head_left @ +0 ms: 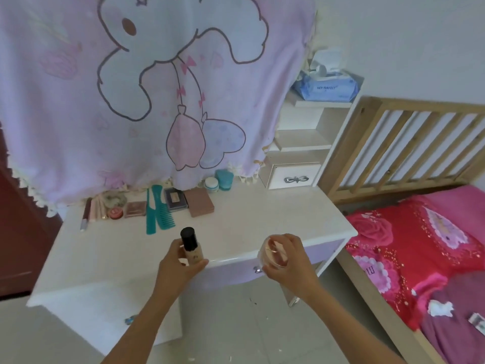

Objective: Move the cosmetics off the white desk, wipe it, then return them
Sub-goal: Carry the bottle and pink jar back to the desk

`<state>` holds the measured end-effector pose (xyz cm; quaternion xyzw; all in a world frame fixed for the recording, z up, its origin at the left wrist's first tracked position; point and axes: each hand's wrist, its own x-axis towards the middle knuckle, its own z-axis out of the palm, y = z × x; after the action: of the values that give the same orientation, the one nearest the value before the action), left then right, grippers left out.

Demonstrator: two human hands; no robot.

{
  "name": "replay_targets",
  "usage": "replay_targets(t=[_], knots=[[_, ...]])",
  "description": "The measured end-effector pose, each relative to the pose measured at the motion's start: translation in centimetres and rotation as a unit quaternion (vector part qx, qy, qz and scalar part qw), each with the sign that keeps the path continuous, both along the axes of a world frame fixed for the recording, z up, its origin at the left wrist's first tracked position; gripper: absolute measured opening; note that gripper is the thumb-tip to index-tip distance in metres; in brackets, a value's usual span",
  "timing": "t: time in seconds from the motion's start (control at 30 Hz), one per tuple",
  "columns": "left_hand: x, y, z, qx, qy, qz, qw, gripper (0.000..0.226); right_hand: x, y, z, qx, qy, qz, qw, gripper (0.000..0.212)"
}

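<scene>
Over the desk (262, 219), the bottle (191, 249) is beige, black-capped.

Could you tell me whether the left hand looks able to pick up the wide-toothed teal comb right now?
Probably not yet: the left hand grips the black-capped bottle. Otherwise nothing on the white desk stands between it and the wide-toothed teal comb.
</scene>
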<state>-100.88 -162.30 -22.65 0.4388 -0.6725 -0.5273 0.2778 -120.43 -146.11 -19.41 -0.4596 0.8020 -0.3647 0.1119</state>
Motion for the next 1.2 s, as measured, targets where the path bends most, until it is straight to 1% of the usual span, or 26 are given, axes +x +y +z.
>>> replay_targets(t=[0.17, 0.3, 0.37, 0.5, 0.6, 0.7, 0.8, 0.87, 0.93, 0.97, 1.07, 1.2], knots=[[-4.6, -4.1, -1.3, -0.003, -0.022, -0.03, 0.999, 0.045, -3.4, -4.6, -2.2, -0.016, -0.038, -0.024, 0.999, 0.055], [-7.7, -5.7, -2.8, 0.016, -0.044, -0.057, 0.997, 0.044, -5.5, -6.3, -4.7, 0.018, -0.083, -0.017, 0.996, 0.052], [-9.7, -6.7, -3.3, 0.018, -0.045, -0.063, 0.997, 0.045, -7.4, -7.4, -5.3, 0.032, -0.088, -0.022, 0.995, 0.049], [-14.7, -9.2, -3.7, 0.028, -0.047, -0.036, 0.998, 0.049, -12.0, -10.3, -5.9, 0.041, -0.056, -0.013, 0.998, 0.054], [-18.7, -11.6, -3.9, 0.007, -0.058, -0.027, 0.998, 0.045, -15.4, -12.8, -6.1, 0.039, -0.061, 0.008, 0.997, 0.056], [-21.7, -14.1, -4.2, -0.004, -0.103, -0.007, 0.995, 0.041, -18.2, -15.2, -6.3, 0.044, -0.069, 0.044, 0.996, 0.054], [-23.6, -16.1, -5.0, -0.022, -0.183, 0.025, 0.983, 0.041, -20.4, -17.3, -6.9, 0.064, -0.072, 0.072, 0.993, 0.052], [-24.5, -17.0, -5.5, -0.045, -0.226, 0.06, 0.971, 0.03, -21.3, -18.3, -7.4, 0.077, -0.073, 0.091, 0.99, 0.052], [-25.1, -17.6, -5.9, -0.052, -0.242, 0.094, 0.964, 0.02, -22.0, -19.0, -7.8, 0.084, -0.076, 0.113, 0.987, 0.05], [-25.2, -17.9, -6.0, -0.049, -0.246, 0.105, 0.962, 0.018, -22.2, -19.3, -8.0, 0.085, -0.079, 0.121, 0.986, 0.05], [-25.2, -18.6, -6.6, -0.043, -0.266, 0.115, 0.956, 0.025, -22.7, -20.3, -8.7, 0.085, -0.075, 0.139, 0.984, 0.046], [-24.9, -19.0, -7.1, -0.057, -0.261, 0.118, 0.957, 0.032, -22.8, -21.9, -9.1, 0.098, -0.076, 0.175, 0.977, 0.053]])
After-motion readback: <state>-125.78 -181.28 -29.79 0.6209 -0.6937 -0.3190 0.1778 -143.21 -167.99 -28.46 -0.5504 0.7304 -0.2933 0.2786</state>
